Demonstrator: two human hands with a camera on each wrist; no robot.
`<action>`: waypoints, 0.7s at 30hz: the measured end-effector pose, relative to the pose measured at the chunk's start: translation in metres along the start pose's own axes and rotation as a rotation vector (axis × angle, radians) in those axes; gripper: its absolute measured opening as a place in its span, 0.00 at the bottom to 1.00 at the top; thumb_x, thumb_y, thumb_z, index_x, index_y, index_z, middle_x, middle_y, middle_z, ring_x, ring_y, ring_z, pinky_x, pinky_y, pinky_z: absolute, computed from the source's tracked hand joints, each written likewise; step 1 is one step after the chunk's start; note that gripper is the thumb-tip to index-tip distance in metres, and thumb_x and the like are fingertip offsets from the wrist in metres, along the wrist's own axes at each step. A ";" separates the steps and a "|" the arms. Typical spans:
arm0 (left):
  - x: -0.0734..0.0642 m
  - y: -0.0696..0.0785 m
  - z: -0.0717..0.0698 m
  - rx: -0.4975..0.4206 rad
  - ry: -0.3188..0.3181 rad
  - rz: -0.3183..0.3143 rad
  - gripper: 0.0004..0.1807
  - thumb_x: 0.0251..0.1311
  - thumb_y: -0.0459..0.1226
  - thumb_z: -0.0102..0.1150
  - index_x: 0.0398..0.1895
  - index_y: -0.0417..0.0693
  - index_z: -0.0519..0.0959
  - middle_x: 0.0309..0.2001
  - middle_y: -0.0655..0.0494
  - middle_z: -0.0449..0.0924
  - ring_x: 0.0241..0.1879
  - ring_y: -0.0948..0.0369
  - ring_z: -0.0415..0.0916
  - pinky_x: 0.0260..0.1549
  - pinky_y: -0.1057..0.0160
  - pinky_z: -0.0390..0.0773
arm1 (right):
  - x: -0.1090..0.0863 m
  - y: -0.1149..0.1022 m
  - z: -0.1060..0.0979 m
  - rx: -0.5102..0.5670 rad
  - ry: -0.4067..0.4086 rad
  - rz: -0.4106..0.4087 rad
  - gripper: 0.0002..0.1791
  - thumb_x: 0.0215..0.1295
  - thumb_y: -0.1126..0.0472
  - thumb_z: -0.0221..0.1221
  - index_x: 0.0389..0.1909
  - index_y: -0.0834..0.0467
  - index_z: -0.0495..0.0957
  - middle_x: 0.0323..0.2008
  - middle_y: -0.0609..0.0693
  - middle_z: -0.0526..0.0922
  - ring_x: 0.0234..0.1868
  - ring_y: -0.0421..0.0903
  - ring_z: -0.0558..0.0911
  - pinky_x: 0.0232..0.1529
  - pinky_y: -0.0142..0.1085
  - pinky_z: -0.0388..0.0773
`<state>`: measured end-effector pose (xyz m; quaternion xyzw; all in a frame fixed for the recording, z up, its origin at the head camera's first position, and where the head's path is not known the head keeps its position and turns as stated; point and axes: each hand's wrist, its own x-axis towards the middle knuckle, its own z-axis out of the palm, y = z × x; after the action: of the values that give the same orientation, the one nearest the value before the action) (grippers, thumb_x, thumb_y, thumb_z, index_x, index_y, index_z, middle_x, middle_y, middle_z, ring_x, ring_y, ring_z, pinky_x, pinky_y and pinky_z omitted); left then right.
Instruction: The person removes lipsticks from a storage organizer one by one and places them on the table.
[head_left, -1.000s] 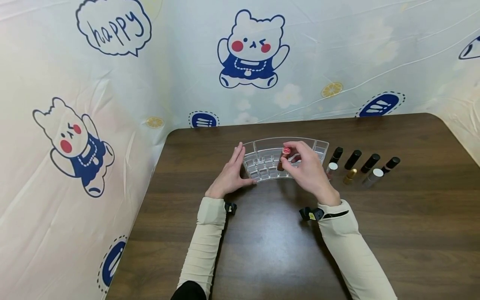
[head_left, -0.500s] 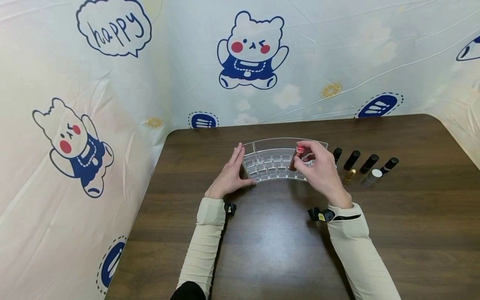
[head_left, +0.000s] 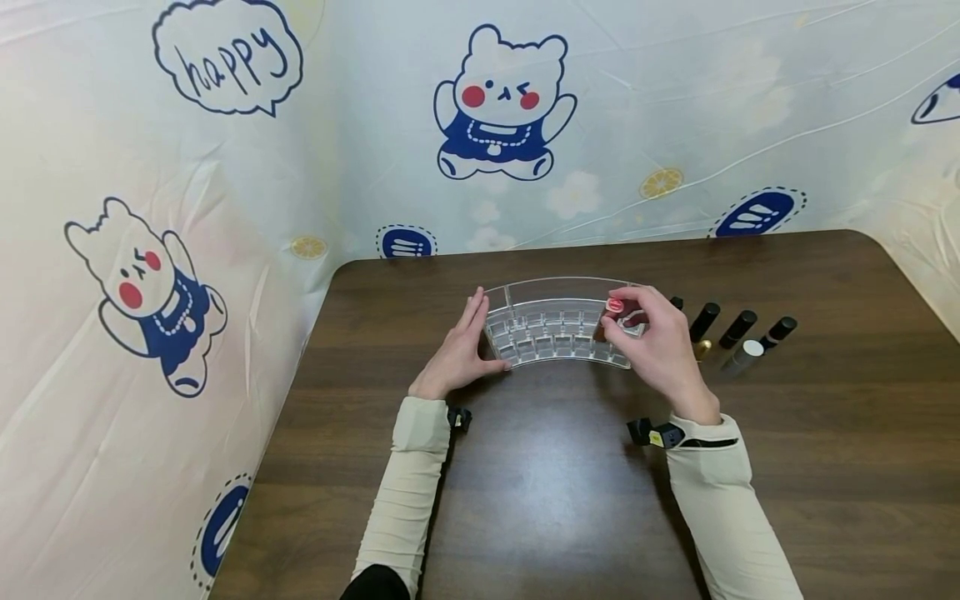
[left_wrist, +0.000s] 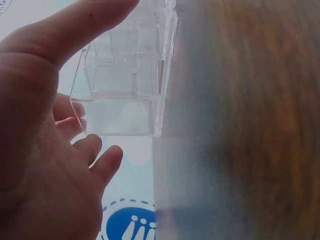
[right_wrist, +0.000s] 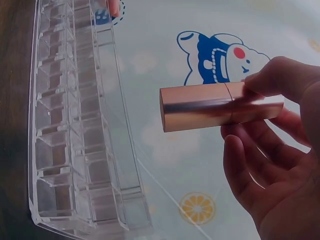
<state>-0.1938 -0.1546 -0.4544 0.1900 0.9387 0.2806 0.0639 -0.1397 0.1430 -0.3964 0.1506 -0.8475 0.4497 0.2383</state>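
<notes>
A clear, curved, compartmented organizer (head_left: 558, 343) stands on the table, its slots also visible in the right wrist view. My left hand (head_left: 456, 354) rests against its left end, fingers extended along the side and thumb at the front corner. My right hand (head_left: 663, 346) pinches a copper-coloured lipstick tube (right_wrist: 197, 107) between thumb and fingers, over the organizer's right part. The tube's red end (head_left: 614, 306) points up in the head view, and its lower end hangs above the slots. The right hand hides part of the organizer's right end.
Right of the organizer stand several black-capped tubes (head_left: 738, 329), a white-capped clear tube (head_left: 744, 357) and a gold tube (head_left: 702, 348), partly behind the right hand. The brown wooden table (head_left: 540, 483) backs onto a printed cloth (head_left: 360, 125).
The right hand has moved to the right along the organizer with the lipstick tube, now covering some of the standing tubes. The left hand stays in place.
</notes>
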 end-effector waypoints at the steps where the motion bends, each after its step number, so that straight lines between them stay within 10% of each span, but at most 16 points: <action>1: 0.000 0.000 0.000 -0.001 0.001 0.001 0.64 0.48 0.54 0.72 0.78 0.47 0.38 0.77 0.70 0.21 0.78 0.58 0.28 0.69 0.38 0.50 | 0.000 0.000 -0.001 -0.002 0.002 0.001 0.17 0.55 0.69 0.66 0.46 0.64 0.79 0.38 0.55 0.81 0.36 0.45 0.80 0.34 0.28 0.76; 21: 0.000 -0.002 0.001 0.008 0.002 0.015 0.64 0.49 0.54 0.71 0.78 0.55 0.33 0.78 0.66 0.22 0.78 0.56 0.29 0.70 0.39 0.51 | -0.003 0.007 -0.025 -0.033 0.036 0.021 0.16 0.53 0.70 0.67 0.44 0.64 0.79 0.35 0.54 0.80 0.31 0.46 0.78 0.34 0.18 0.71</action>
<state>-0.1941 -0.1551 -0.4565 0.1971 0.9383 0.2776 0.0600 -0.1336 0.1674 -0.3907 0.1298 -0.8520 0.4407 0.2512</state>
